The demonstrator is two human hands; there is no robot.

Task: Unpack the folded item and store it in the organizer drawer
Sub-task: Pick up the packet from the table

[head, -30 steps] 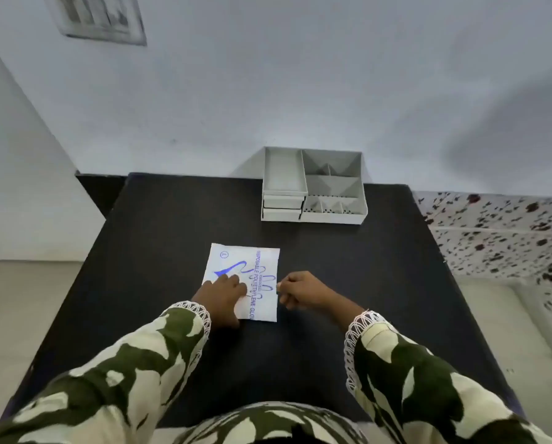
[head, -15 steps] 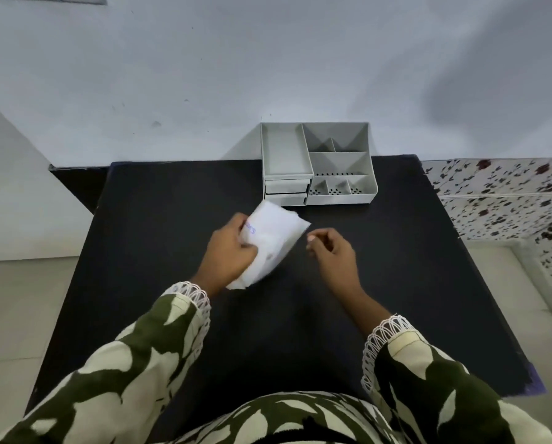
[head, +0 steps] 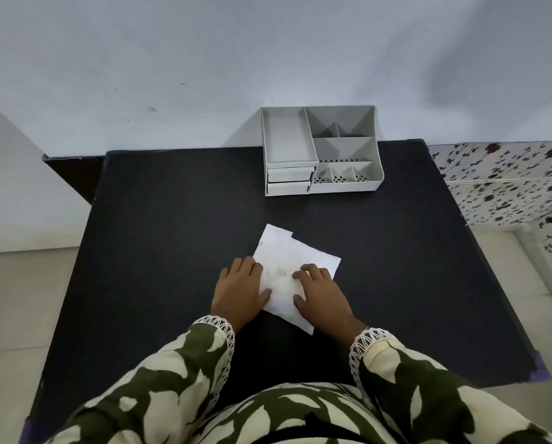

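A white paper packet (head: 292, 261) lies flat on the black table (head: 172, 238), blank side up, with a trace of blue print at its left edge. My left hand (head: 241, 291) rests on its left edge, fingers spread, thumb on the paper. My right hand (head: 321, 294) lies flat on its right half, fingers apart. Both hands press on the packet without gripping it. The grey organizer (head: 321, 152) stands at the table's far edge against the wall, with two shut drawers (head: 289, 181) at its front left.
A white wall rises behind the table. To the right is a surface with a dark flower pattern (head: 505, 184). A pale floor lies to the left and right of the table. My patterned sleeves fill the bottom of the view.
The packet was printed side up, then lifted and turned by my left hand. Now it lies blank side up, with both hands flat on it.
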